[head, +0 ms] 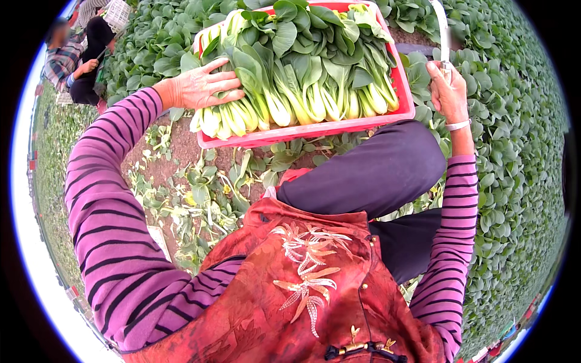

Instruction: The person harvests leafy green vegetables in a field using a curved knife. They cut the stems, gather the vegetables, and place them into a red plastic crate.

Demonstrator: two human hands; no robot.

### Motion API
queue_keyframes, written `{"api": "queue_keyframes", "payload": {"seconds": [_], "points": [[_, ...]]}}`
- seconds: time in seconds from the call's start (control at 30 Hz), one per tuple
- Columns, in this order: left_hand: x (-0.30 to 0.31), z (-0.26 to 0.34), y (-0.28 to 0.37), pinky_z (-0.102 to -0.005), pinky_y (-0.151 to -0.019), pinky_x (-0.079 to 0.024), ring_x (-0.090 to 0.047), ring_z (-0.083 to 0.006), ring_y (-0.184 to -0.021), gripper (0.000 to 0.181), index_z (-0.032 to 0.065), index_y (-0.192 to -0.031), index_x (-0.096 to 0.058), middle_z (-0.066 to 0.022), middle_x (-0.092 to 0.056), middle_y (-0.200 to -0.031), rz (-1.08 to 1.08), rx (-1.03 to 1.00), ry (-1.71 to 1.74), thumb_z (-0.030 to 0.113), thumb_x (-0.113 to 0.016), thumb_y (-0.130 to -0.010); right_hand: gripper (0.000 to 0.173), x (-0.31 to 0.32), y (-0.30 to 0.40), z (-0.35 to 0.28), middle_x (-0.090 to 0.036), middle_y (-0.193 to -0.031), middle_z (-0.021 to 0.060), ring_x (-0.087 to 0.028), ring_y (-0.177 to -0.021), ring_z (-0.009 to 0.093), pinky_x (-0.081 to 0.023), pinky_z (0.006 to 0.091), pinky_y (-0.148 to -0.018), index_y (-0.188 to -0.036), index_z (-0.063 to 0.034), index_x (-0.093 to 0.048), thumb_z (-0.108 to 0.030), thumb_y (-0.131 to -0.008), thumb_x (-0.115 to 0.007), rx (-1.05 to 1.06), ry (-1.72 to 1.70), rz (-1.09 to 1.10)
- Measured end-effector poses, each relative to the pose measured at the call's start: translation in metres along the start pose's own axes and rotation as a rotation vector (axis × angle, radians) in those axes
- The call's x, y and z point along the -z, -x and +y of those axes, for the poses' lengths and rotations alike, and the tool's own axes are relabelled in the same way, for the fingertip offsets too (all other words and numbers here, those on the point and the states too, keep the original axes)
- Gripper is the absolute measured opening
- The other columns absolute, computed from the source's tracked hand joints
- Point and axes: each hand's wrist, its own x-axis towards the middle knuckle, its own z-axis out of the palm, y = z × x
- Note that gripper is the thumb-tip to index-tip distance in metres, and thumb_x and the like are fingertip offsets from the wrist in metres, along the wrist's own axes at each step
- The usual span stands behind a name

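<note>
A red plastic crate [290, 135] lies before me, heaped with heads of bok choy [290, 97]. Their pale stem ends face me and the dark green leaves lie toward the far side. My left hand [211, 86] rests with spread fingers on the bok choy at the crate's left end; its fingertips are partly among the leaves. Off the crate's right side, my right hand [447, 88] is closed around the handle of a long-bladed knife [442, 31]. The blade points up and away from me, and its tip is cut off by the picture's top edge.
Growing bok choy plants [513, 190] cover the ground at right and beyond the crate. Trimmed leaves [204, 195] litter the bare soil between crate and legs. At upper left another person [72, 68] sits holding a blade, near a white plastic crate [118, 14].
</note>
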Motion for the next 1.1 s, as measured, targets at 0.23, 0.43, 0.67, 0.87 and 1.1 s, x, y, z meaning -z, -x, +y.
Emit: {"api": "queue_keyframes", "payload": {"seconds": [0.23,0.43,0.67,0.87,1.1], "points": [[-0.027,0.015,-0.009,-0.0534,-0.111,-0.022,-0.043,-0.0246,-0.125,0.054,0.0095,-0.133,-0.040,-0.0113,-0.044,-0.133,-0.066,0.127,-0.042,0.021,-0.051,-0.082,0.027,-0.005,0.008,0.006,-0.042,-0.051,-0.0056,-0.034,-0.032,0.004,-0.024,0.0202,-0.031,-0.094,-0.0024,-0.056,-0.027,-0.087,-0.066,-0.051,0.008,0.006],[0.034,0.036,-0.022,-0.0520,-0.113,-0.014,-0.028,-0.0264,-0.136,0.076,0.0081,-0.143,-0.028,-0.0106,-0.033,-0.144,-0.367,0.287,0.007,0.022,-0.062,-0.076,0.030,0.003,0.011,0.010,-0.041,-0.053,-0.0058,-0.033,-0.032,0.004,-0.025,0.0204,-0.032,-0.094,-0.0023,-0.057,-0.029,-0.086,-0.067,-0.071,0.025,0.026],[0.084,-0.002,0.002,-0.0466,-0.112,-0.022,-0.029,-0.0322,-0.136,0.074,0.0208,-0.136,-0.046,-0.0147,-0.027,-0.148,0.080,0.805,0.661,-0.003,-0.061,-0.067,0.032,0.000,0.005,0.030,-0.042,-0.051,-0.0048,-0.034,-0.032,0.005,-0.026,0.0209,-0.032,-0.092,-0.0026,-0.056,-0.031,-0.085,-0.068,-0.095,-0.008,0.036],[0.061,0.034,-0.013,-0.0472,-0.111,-0.025,-0.037,-0.0278,-0.132,0.054,0.0061,-0.131,-0.048,-0.0143,-0.038,-0.142,0.183,0.449,0.353,0.007,-0.059,-0.078,0.030,-0.008,0.008,0.046,-0.040,-0.048,-0.0047,-0.033,-0.031,0.005,-0.025,0.0221,-0.032,-0.089,-0.0025,-0.057,-0.030,-0.085,-0.069,-0.142,-0.008,0.048],[-0.012,0.036,-0.047,-0.0635,-0.104,-0.020,-0.033,-0.0328,-0.133,0.064,0.0194,-0.134,-0.044,-0.0135,-0.033,-0.145,-0.107,0.072,0.431,0.040,-0.060,-0.075,0.031,-0.003,0.018,0.046,-0.045,-0.054,-0.0038,-0.038,-0.037,0.005,-0.029,0.0230,-0.033,-0.085,-0.0041,-0.055,-0.031,-0.083,-0.070,-0.222,0.023,0.115]]}}
